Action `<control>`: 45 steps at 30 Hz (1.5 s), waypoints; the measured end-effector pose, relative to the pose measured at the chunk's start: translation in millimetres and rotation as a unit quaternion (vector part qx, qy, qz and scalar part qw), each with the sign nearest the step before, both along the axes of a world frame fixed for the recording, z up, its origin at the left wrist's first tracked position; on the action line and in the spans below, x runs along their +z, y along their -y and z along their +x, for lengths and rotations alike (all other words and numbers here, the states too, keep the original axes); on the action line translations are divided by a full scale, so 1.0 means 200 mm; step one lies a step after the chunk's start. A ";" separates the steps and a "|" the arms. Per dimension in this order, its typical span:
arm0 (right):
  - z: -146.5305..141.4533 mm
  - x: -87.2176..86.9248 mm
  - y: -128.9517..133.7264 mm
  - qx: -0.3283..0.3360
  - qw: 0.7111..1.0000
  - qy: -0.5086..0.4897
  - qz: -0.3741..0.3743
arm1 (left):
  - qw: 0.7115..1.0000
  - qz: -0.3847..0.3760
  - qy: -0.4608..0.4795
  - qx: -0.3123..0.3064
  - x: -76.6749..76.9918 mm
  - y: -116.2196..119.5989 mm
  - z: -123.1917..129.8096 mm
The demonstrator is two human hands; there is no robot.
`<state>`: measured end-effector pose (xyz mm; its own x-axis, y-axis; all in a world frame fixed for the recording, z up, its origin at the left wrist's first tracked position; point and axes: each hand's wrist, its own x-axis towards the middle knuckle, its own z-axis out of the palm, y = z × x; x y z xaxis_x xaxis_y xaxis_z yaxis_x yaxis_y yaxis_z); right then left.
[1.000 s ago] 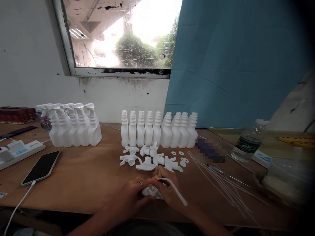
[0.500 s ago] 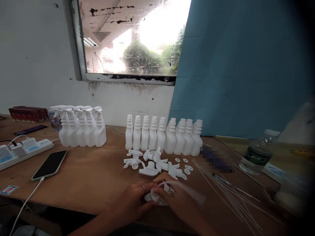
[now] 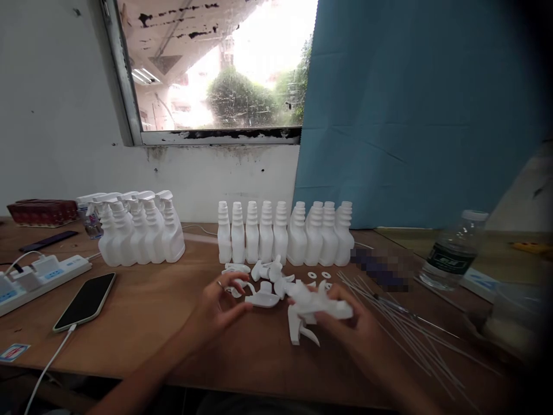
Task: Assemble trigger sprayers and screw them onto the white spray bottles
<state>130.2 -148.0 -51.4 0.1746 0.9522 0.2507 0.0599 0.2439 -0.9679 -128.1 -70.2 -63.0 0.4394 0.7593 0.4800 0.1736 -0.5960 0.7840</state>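
Note:
My right hand (image 3: 356,323) grips a white trigger spray head (image 3: 317,301), held above the table and slightly blurred. A trigger-shaped piece shows just below it; whether it belongs to the same head I cannot tell. My left hand (image 3: 222,308) has its fingers apart and nothing visible in them, at the left edge of a small pile of loose spray heads (image 3: 263,297). Its fingers partly cover the nearest ones. Just right of the pile lie white ring washers (image 3: 311,275). Behind stands a row of white bottles (image 3: 280,236) without tops.
At the left stand white bottles (image 3: 173,236) with spray heads on. A phone (image 3: 84,301) on a cable and a power strip (image 3: 64,262) lie nearby. Thin white tubes (image 3: 406,340) spread across the right side, near a water bottle (image 3: 451,253).
My hands were together over a spray head near the table's front edge. They have come apart: the left moved left and up, the right moved right and up, holding a spray head.

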 end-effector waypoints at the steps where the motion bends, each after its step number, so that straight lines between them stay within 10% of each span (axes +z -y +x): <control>1: 0.04 0.02 0.00 -0.037 0.999 -0.039 0.007 | 0.998 0.059 -0.016 0.036 0.04 -0.08 -0.02; 4: 0.16 0.10 -0.02 -0.156 0.980 -0.116 0.043 | 0.979 0.160 -0.042 0.119 0.14 -0.37 -0.07; 9: 0.28 0.26 -0.05 -0.273 0.937 -0.033 0.216 | 0.966 0.081 0.043 0.241 0.24 -0.81 -0.06; 15: 0.29 0.34 -0.07 -0.316 0.886 0.003 0.339 | 0.970 0.012 0.066 0.232 0.26 -0.99 -0.01; 32: 0.18 0.32 -0.05 -0.280 0.910 0.043 0.302 | 0.909 0.319 -0.115 0.243 0.39 -0.52 -0.04; 40: 0.12 0.30 0.03 -0.189 0.930 0.134 0.285 | 0.860 0.471 -0.168 0.103 0.41 -0.24 0.03; 45: 0.03 0.31 0.08 -0.102 0.947 0.135 0.272 | 0.883 0.449 -0.138 -0.007 0.39 -0.06 0.09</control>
<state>135.5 -163.6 9.8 0.2010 0.6224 0.7565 0.3862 0.6593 -0.6451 -109.1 -58.0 15.0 0.6396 0.1204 0.7592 0.2714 -0.9594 -0.0765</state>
